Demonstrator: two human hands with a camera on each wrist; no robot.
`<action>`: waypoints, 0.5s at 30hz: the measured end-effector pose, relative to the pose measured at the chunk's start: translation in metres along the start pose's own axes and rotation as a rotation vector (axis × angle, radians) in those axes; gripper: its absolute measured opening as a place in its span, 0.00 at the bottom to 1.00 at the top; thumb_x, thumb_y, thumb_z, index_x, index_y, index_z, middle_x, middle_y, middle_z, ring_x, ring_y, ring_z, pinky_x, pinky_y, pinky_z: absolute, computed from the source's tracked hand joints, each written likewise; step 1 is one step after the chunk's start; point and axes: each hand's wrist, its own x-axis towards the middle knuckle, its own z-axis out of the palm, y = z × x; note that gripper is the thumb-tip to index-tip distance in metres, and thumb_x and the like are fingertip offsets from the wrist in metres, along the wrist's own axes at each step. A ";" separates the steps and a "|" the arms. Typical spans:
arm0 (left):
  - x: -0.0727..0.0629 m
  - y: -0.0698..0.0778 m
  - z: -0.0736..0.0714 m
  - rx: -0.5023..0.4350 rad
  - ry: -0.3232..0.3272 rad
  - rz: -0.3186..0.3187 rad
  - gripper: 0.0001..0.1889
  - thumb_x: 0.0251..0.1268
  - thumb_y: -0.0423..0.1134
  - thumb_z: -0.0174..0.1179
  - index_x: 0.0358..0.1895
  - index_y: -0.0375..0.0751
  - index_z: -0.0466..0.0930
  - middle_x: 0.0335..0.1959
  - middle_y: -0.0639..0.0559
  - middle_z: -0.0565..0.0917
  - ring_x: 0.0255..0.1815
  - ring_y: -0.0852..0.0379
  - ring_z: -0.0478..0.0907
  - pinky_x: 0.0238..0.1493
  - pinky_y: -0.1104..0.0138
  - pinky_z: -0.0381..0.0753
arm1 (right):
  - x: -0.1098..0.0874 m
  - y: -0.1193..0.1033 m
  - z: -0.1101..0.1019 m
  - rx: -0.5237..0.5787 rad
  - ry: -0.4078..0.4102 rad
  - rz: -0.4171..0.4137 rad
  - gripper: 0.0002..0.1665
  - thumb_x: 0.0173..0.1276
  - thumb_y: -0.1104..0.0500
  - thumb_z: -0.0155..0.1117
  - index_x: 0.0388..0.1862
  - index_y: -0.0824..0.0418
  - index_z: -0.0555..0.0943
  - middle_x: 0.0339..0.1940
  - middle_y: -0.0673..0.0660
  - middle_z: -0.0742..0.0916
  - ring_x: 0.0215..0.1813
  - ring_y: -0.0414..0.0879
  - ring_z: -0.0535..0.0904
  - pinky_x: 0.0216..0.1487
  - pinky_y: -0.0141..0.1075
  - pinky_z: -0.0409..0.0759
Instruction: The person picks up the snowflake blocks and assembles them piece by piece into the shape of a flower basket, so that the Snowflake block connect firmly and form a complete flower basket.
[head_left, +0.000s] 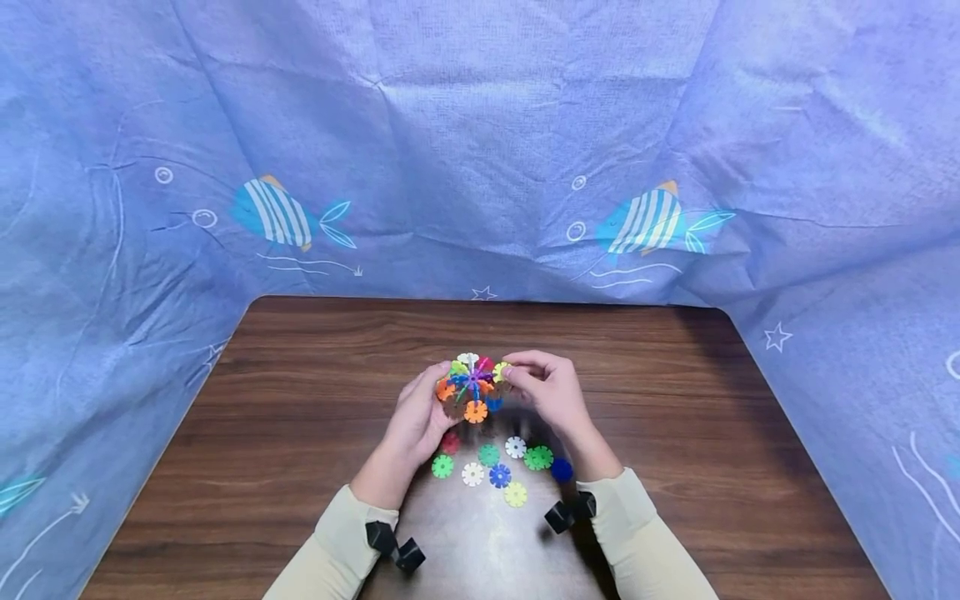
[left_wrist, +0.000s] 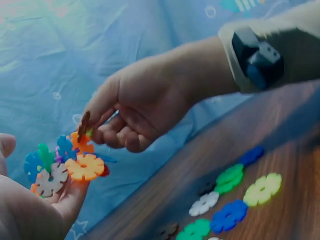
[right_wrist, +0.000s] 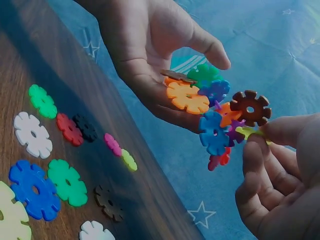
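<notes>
the right hand (head_left: pixel 553 390) pinches a yellow disc (right_wrist: pixel 246 131) at the edge of the cluster (head_left: pixel 474 380), which rests on the left hand (head_left: pixel 418 418), thumb apart; a hard push could tip it off that loose support.

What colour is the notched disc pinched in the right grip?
Yellow. The disc in the right grip shows best in the head view.
</notes>
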 end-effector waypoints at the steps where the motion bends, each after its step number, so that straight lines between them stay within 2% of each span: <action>1: 0.000 0.000 0.001 -0.015 0.001 0.004 0.18 0.76 0.44 0.57 0.60 0.38 0.70 0.51 0.49 0.84 0.50 0.55 0.85 0.51 0.57 0.86 | 0.000 0.000 0.000 0.024 -0.003 0.006 0.14 0.67 0.64 0.72 0.48 0.72 0.86 0.28 0.53 0.90 0.24 0.46 0.83 0.24 0.34 0.81; 4: 0.000 -0.002 0.004 -0.067 0.016 0.039 0.15 0.76 0.40 0.57 0.58 0.38 0.73 0.47 0.51 0.85 0.46 0.57 0.85 0.50 0.60 0.86 | 0.000 0.000 0.000 0.091 -0.017 0.018 0.15 0.68 0.66 0.70 0.51 0.74 0.84 0.27 0.49 0.90 0.24 0.45 0.84 0.22 0.32 0.80; 7: 0.000 -0.004 0.005 -0.059 0.019 0.093 0.17 0.75 0.34 0.57 0.64 0.39 0.71 0.45 0.53 0.84 0.43 0.59 0.83 0.45 0.65 0.86 | 0.000 0.000 0.000 0.128 -0.027 0.033 0.16 0.69 0.66 0.70 0.53 0.74 0.82 0.26 0.46 0.90 0.24 0.43 0.84 0.22 0.32 0.79; 11: 0.000 -0.008 0.004 0.031 0.018 0.124 0.30 0.73 0.31 0.60 0.76 0.45 0.63 0.55 0.49 0.83 0.46 0.59 0.84 0.45 0.65 0.87 | -0.001 0.001 0.001 0.123 -0.036 0.052 0.18 0.68 0.66 0.71 0.53 0.73 0.83 0.28 0.49 0.91 0.25 0.47 0.86 0.22 0.33 0.81; 15: 0.002 -0.011 0.002 0.069 0.025 0.123 0.33 0.74 0.31 0.60 0.78 0.50 0.61 0.61 0.44 0.80 0.47 0.56 0.86 0.46 0.60 0.89 | -0.001 0.000 0.003 0.110 -0.045 0.068 0.17 0.67 0.65 0.72 0.52 0.72 0.84 0.29 0.54 0.92 0.26 0.51 0.87 0.22 0.33 0.80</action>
